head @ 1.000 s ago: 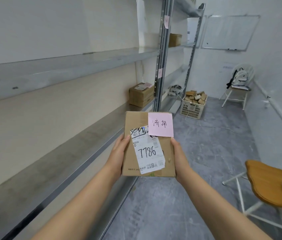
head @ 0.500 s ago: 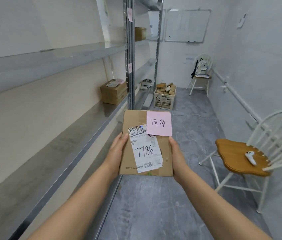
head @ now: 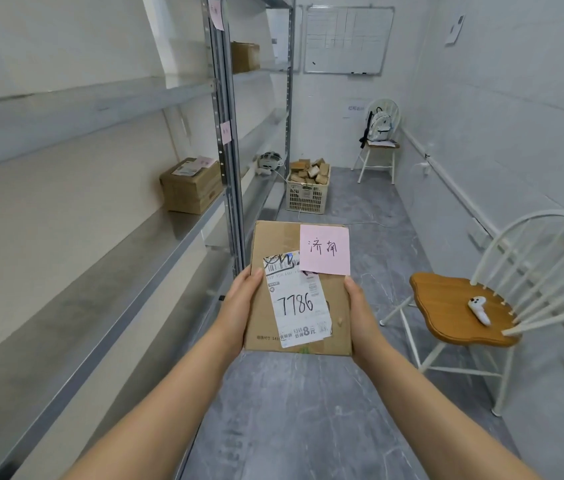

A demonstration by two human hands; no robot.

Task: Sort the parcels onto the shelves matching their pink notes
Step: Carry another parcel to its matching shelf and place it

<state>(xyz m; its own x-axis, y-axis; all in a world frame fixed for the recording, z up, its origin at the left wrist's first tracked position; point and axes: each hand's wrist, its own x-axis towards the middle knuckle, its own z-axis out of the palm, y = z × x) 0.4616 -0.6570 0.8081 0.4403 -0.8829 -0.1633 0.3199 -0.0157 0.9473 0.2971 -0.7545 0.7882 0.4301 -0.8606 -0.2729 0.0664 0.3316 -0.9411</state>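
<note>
Flat brown parcel, face up, midair; pink note top-right corner; label "7786".

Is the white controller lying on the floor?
No, the white controller lies on the wooden seat of the near chair, above the floor.

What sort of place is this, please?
Probably a small parcel sorting room: grey metal shelving tagged with pink notes, a white plastic crate of cardboard parcels, and a labelled brown cardboard parcel in hand.

Upright notes illegible; fingers under parcel hidden, probably curled.
</note>
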